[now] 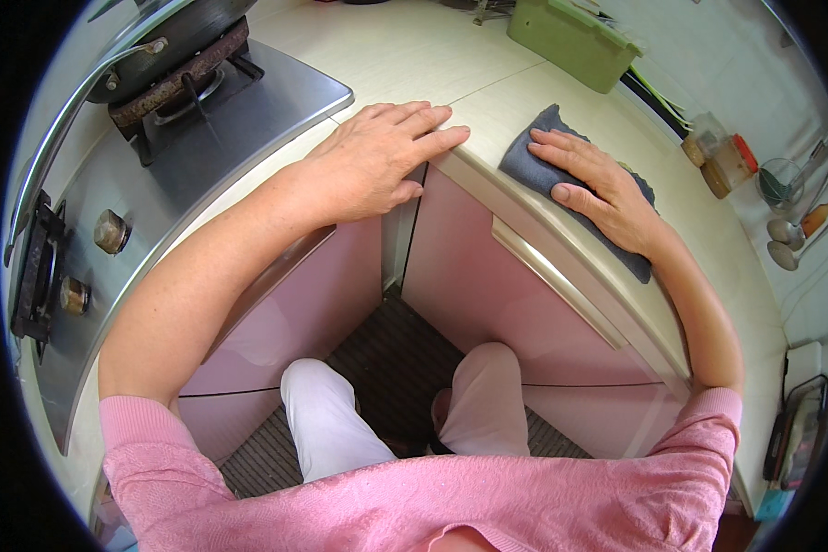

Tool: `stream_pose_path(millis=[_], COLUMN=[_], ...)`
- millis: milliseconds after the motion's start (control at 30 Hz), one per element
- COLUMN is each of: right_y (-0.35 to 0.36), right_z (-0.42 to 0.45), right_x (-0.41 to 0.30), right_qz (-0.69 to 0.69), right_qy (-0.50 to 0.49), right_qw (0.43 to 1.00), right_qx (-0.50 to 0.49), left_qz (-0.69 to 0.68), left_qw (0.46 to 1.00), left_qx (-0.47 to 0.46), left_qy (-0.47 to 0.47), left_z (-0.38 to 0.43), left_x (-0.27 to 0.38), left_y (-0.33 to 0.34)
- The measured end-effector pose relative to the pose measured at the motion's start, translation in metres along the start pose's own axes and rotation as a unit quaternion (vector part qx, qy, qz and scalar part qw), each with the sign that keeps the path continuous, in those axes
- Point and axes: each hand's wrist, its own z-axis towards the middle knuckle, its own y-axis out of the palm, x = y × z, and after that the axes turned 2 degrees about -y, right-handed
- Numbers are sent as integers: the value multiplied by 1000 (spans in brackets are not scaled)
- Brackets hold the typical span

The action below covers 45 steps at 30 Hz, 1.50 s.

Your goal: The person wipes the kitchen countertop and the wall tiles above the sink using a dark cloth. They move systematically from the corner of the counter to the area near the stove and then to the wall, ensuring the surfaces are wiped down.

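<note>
My left hand rests on the edge of the cream countertop at its inner corner, fingers spread, holding nothing. Under my right hand is a folded dark grey cloth, pressed flat on the right-hand stretch of countertop along the front edge. The palm and fingers lie on top of the cloth, with the thumb a little apart; I see no fingers curled round it. Part of the cloth is hidden beneath the hand.
At left, a gas hob carries a dark wok. A green plastic bin stands behind; a red-lidded jar and ladles are at right. Pink cabinet doors lie below.
</note>
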Motion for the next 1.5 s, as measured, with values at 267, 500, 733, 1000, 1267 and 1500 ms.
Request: stream_pose_path(millis=[267,500,733,1000,1267,1500], right_y=[-21,-67,-61,-33,-5,-3], right_z=[-22,-137,-138,-75,-11,-4], right_x=[83,226,231,170,29,2], right_qz=[6,-165,-203,-96,-31,-30], right_qy=[137,403,484,332,69,15], right_qw=[988,892,846,930,997,999], right_qx=[69,125,93,127,18,-25], left_qz=[-1,-15,-15,-10,-6,-4], left_qw=[1000,1000,1000,1000,1000,1000], left_qx=[-1,1,-2,-6,-3,2], left_qy=[-1,6,-5,-2,-3,1], left_z=[0,2,-2,0,0,1], left_x=[0,2,-1,0,0,1], left_y=[0,-2,0,-1,0,-1])
